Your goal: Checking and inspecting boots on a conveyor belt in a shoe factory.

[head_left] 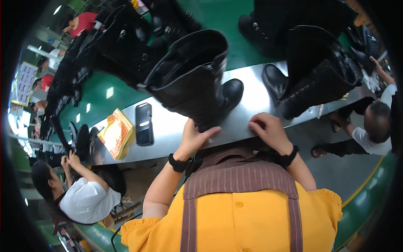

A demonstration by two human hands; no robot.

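A tall black boot (184, 90) stands on the metal work surface in front of me, its wide shaft leaning left and its toe pointing right. My left hand (195, 138) is at the boot's heel, thumb stretched along the near side and fingers partly hidden behind it. My right hand (270, 131) is at the surface's near edge, fingers loosely bent with a gap to the thumb. Nothing shows in it. A second tall black boot (312, 71), with lacing up its front, stands beyond the right hand.
Left on the metal surface (170, 143) lie a black phone-like object (144, 124) and an orange-and-yellow patterned packet (116, 133). More black boots (121, 46) crowd the green conveyor (94, 94). One co-worker (84, 193) sits at left handling a shoe; another (371, 122) is at right.
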